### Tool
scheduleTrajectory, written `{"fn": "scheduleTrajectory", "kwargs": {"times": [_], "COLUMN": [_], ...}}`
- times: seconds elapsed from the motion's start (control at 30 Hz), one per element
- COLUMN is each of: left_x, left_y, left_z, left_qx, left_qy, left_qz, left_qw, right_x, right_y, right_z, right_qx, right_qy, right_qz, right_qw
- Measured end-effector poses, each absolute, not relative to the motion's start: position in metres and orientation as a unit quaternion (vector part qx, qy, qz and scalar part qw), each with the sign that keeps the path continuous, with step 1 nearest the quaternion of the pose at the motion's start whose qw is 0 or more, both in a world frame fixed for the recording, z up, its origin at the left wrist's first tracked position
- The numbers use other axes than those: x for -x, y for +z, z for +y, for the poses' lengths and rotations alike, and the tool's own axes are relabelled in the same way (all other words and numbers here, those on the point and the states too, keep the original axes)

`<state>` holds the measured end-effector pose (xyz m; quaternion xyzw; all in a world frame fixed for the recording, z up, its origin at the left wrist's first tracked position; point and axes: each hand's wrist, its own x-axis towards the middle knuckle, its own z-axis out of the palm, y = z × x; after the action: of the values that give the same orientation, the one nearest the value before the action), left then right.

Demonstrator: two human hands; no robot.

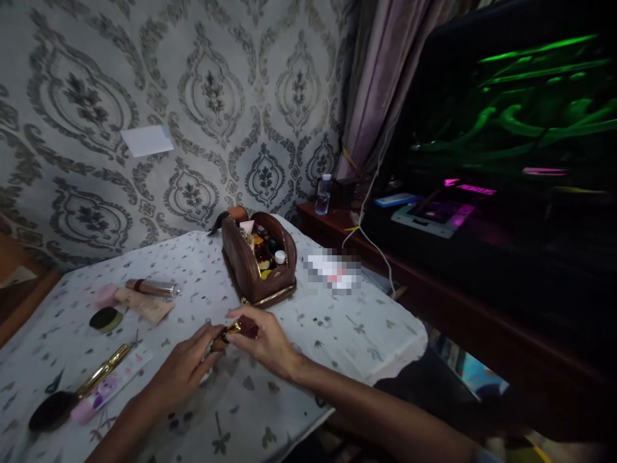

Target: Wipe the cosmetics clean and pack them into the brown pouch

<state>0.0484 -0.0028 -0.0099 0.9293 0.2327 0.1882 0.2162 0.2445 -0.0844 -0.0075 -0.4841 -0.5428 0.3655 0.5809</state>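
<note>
Both my hands meet over the front middle of the table. My right hand (270, 344) is closed on a small dark red and gold cosmetic item (248, 326), pinched between thumb and fingers. Against its gold end, my left hand (193, 360) has its fingers curled round something dark, mostly hidden by the fingers; I cannot tell whether it is part of the same item. Just beyond the hands stands an open brown makeup bag (240, 263), unzipped, with several cosmetics inside, among them a white-capped container (280, 257).
On the white patterned tablecloth (193, 257) at left lie a silver tube (157, 288), a beige squeeze tube (144, 305), a round dark-lidded jar (106, 319), a large makeup brush (53, 410) and a pink-printed tube (103, 392). A clear bottle (323, 195) stands behind, right, near a white cable (370, 193).
</note>
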Motion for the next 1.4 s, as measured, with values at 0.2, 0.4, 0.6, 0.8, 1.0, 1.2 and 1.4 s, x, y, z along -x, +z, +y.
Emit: {"fn": "scheduleTrajectory", "kwargs": {"times": [0.2, 0.4, 0.6, 0.8, 1.0, 1.2, 1.4], "left_x": [-0.095, -0.14, -0.168, -0.165, -0.167, -0.167, -0.168], "left_y": [0.014, 0.051, 0.061, 0.046, 0.037, 0.035, 0.036], "left_z": [-0.005, 0.019, 0.037, 0.037, 0.041, 0.043, 0.044], "left_qx": [-0.93, -0.952, -0.957, -0.946, -0.943, -0.944, -0.947], "left_qy": [0.115, 0.108, 0.159, 0.229, 0.263, 0.273, 0.266], "left_qz": [0.217, 0.21, 0.231, 0.215, 0.183, 0.16, 0.158], "left_qw": [0.272, 0.195, -0.069, -0.077, -0.084, -0.09, -0.091], "right_x": [-0.284, -0.327, -0.363, -0.392, -0.408, -0.413, -0.425], "right_y": [0.001, 0.006, 0.017, 0.029, 0.045, 0.058, 0.063], "right_z": [-0.107, -0.112, -0.106, -0.09, -0.066, -0.044, -0.042], "right_qx": [0.496, 0.507, 0.507, 0.525, 0.526, 0.493, 0.474], "right_qy": [0.283, 0.265, 0.23, 0.182, 0.084, 0.048, 0.136], "right_qz": [-0.568, -0.509, -0.462, -0.479, -0.575, -0.643, -0.76], "right_qw": [0.592, 0.643, 0.691, 0.68, 0.62, 0.584, 0.422]}}
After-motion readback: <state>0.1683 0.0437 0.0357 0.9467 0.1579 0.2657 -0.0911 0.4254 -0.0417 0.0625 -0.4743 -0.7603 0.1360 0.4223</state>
